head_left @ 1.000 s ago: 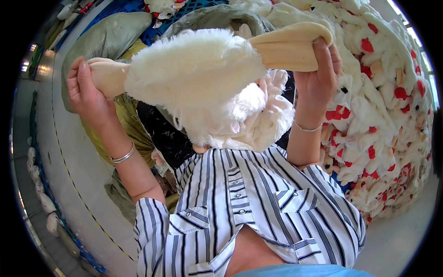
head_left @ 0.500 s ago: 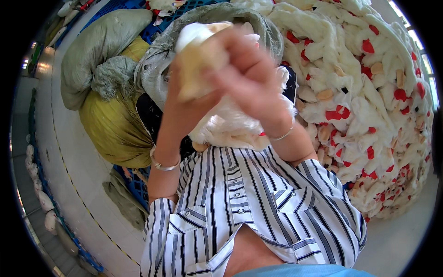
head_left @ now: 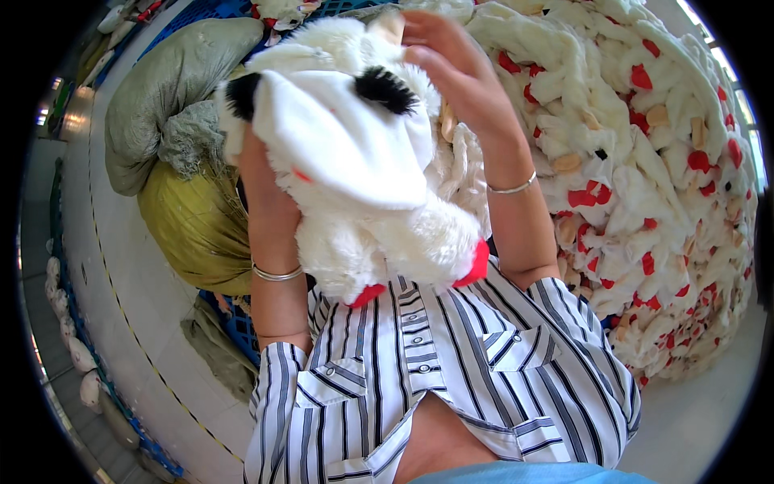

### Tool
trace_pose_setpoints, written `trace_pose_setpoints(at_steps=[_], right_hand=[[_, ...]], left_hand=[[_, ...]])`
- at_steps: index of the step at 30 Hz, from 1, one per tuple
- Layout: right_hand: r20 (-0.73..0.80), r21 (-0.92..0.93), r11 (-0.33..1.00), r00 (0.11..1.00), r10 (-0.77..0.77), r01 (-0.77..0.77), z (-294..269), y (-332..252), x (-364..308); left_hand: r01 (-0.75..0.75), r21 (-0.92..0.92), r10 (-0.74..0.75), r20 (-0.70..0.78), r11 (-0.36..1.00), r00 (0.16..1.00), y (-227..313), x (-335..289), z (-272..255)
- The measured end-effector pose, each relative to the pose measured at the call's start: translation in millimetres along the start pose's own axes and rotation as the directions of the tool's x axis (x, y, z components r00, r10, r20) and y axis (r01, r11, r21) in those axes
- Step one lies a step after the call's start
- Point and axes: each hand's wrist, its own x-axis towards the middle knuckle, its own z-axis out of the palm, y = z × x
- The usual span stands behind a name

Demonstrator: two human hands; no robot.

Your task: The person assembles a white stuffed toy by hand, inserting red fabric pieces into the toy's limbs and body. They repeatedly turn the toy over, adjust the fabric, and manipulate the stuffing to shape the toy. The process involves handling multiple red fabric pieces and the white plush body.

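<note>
An unstuffed-looking white plush animal (head_left: 347,137) hangs limp before my chest. It has a smooth white face piece, black fur patches, a cream ear and red foot ends. My left hand (head_left: 260,165) goes up behind its left side and bears it; the plush hides those fingers. At its top right, my right hand (head_left: 451,60), slightly blurred, has its thumb and fingers curled at the cream ear (head_left: 389,28), seeming to pinch it. More white plush (head_left: 468,165) shows behind, below my right hand.
A large heap of white plush skins (head_left: 629,177) with red and cream parts fills the right side. At left, a grey-green sack (head_left: 173,89) lies on a yellow-olive sack (head_left: 193,226). Blue plastic pallets (head_left: 201,12) show behind, and pale floor (head_left: 137,298) runs along the left.
The blurred cream-and-white bundle between my hands now shows as a spread plush animal with its face and feet visible. My right hand has moved up and right; my left hand has gone behind it.
</note>
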Motion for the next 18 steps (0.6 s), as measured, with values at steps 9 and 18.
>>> trace_pose_setpoints(at_steps=[9,18], right_hand=[[0.254,-0.498,0.766,0.913,-0.32,0.407,4.1,-49.6,-31.6],[0.023,-0.619,0.785,0.998,0.05,-0.025,13.9,-33.2,-32.9]], left_hand=[[0.384,-0.651,-0.491,0.019,0.655,0.871,-14.3,13.7,25.6],[0.388,-0.56,-0.478,-0.017,0.733,0.878,-5.6,2.4,30.4]])
